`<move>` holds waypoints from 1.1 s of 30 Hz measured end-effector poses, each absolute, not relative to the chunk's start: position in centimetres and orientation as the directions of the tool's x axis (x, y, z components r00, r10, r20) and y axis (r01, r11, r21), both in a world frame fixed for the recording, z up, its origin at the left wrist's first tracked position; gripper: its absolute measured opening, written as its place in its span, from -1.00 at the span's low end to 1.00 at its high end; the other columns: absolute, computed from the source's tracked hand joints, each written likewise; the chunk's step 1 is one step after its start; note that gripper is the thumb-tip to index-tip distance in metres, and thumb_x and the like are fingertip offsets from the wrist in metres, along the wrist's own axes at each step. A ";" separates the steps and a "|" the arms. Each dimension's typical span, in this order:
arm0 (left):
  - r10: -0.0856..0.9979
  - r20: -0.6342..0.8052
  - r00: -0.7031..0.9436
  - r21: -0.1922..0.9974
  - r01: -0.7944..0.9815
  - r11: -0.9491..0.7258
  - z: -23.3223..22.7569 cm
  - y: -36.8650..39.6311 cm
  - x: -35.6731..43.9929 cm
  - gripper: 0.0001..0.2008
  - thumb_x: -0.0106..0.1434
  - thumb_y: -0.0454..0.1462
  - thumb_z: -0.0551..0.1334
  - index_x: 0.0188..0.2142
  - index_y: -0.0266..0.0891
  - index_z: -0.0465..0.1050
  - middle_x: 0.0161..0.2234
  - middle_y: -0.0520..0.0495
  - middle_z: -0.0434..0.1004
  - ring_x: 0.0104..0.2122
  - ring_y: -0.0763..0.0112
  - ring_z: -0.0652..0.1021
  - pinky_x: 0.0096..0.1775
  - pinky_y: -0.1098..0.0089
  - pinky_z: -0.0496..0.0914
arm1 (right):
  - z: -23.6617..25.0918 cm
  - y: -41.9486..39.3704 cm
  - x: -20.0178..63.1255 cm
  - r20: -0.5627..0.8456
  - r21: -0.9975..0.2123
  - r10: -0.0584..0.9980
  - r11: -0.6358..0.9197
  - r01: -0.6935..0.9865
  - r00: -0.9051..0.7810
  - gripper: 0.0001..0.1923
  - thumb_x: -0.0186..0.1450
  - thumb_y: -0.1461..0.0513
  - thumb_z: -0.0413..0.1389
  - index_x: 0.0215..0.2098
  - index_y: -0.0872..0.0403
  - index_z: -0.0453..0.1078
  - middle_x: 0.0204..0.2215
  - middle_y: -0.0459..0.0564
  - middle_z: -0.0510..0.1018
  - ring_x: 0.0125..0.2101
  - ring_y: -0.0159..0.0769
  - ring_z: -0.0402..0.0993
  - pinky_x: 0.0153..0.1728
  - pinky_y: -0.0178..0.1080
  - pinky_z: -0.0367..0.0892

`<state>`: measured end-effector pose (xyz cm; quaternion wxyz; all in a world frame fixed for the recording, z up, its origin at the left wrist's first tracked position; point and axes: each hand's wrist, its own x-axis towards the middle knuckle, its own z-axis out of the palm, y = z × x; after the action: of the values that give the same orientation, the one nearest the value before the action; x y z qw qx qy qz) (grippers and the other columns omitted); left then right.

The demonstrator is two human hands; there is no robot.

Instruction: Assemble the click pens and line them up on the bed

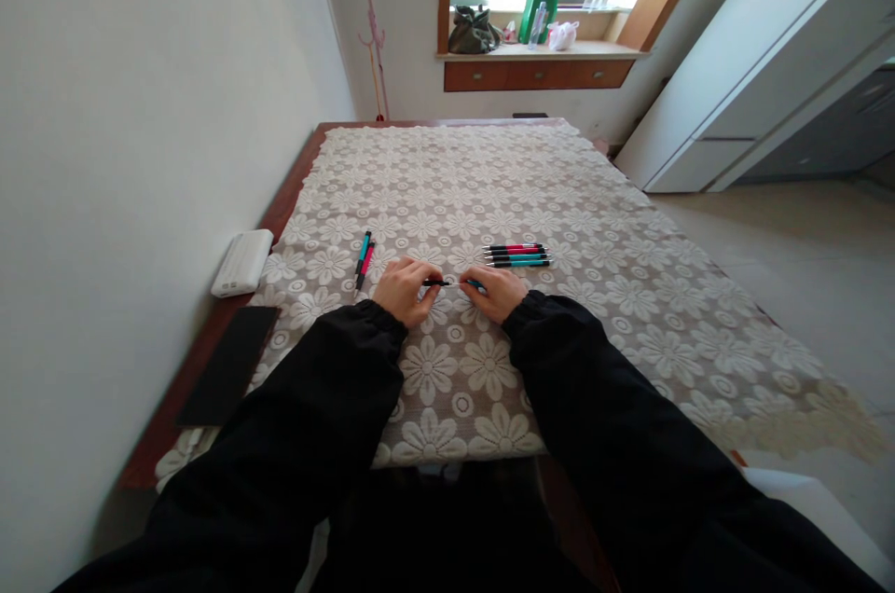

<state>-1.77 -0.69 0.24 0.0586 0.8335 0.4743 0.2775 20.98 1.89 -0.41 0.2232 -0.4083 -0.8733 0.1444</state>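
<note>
My left hand [404, 291] pinches a black pen part [437, 282] between thumb and fingertips, just above the tablecloth. Facing it, my right hand [496, 293] is closed on a teal pen barrel [475, 283], mostly hidden by the fingers. A thin pale refill [454, 283] spans the gap between the two parts. Left of my left hand lie a teal and black pen piece [364, 245] and a pink and black one [365, 264], touching or overlapping. Beyond my right hand, several black pens [517, 255] with teal or pink barrels lie in a neat row.
A lace tablecloth [447, 183] with a flower pattern covers the table. Along the left edge sit a white box-like device [242, 262] and a flat black phone or tablet [229, 365], beside the wall. A window sill [482, 55] with bags stands beyond the table's far end.
</note>
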 end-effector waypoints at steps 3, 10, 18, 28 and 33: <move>0.813 0.406 0.417 0.366 0.741 -0.563 0.2 -0.7 -1.8 -0.87 0.29 -0.27 0.22 -0.17 -0.16 0.49 -0.20 -0.04 0.63 -0.10 0.20 0.51 -0.03 0.14 0.33 | -0.4 1.8 20.9 0.268 -0.451 0.781 0.619 0.643 -0.564 -0.82 0.38 0.14 0.08 -0.14 0.02 0.44 -0.27 -0.01 0.61 -0.28 -0.25 0.51 -0.23 -0.26 0.28; 0.790 0.409 0.456 0.365 0.712 -0.600 0.0 -0.6 -1.8 -0.85 0.34 -0.21 0.21 -0.15 -0.15 0.51 -0.19 -0.05 0.64 -0.11 0.23 0.52 -0.03 0.16 0.34 | -0.8 1.8 20.8 0.275 -0.541 0.779 0.610 0.579 -0.564 -0.78 0.26 0.26 0.11 -0.10 0.05 0.32 -0.31 -0.03 0.56 -0.34 -0.28 0.47 -0.27 -0.27 0.27; 0.771 0.420 0.478 0.405 0.662 -0.631 0.2 -0.5 -1.8 -0.82 0.36 -0.18 0.22 -0.12 -0.12 0.56 -0.19 -0.05 0.66 -0.12 0.26 0.54 -0.01 0.19 0.37 | -0.3 1.7 20.8 0.275 -0.530 0.749 0.641 0.555 -0.603 -0.87 0.27 0.26 0.10 -0.18 0.05 0.33 -0.30 -0.01 0.56 -0.34 -0.28 0.45 -0.28 -0.28 0.27; 0.757 0.473 0.452 0.403 0.653 -0.642 0.0 -0.5 -1.8 -0.82 0.35 -0.15 0.25 -0.14 -0.11 0.58 -0.22 -0.03 0.67 -0.15 0.28 0.55 -0.04 0.23 0.39 | -0.4 1.7 21.0 0.289 -0.477 0.714 0.685 0.550 -0.638 -0.78 0.45 0.18 -0.04 -0.10 0.04 0.42 -0.27 0.02 0.61 -0.26 -0.26 0.51 -0.20 -0.26 0.29; 0.764 0.469 0.444 0.415 0.653 -0.634 0.1 -0.5 -1.9 -0.81 0.36 -0.15 0.24 -0.13 -0.11 0.60 -0.23 -0.03 0.67 -0.16 0.28 0.55 -0.05 0.23 0.41 | -0.5 1.7 21.0 0.281 -0.482 0.748 0.652 0.585 -0.601 -0.78 0.37 0.13 0.12 -0.06 0.04 0.39 -0.26 -0.01 0.61 -0.31 -0.28 0.50 -0.27 -0.29 0.27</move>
<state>-1.87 -0.54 0.14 0.0866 0.8451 0.4189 0.3205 21.00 1.70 -0.46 0.2349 -0.3796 -0.8779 0.1730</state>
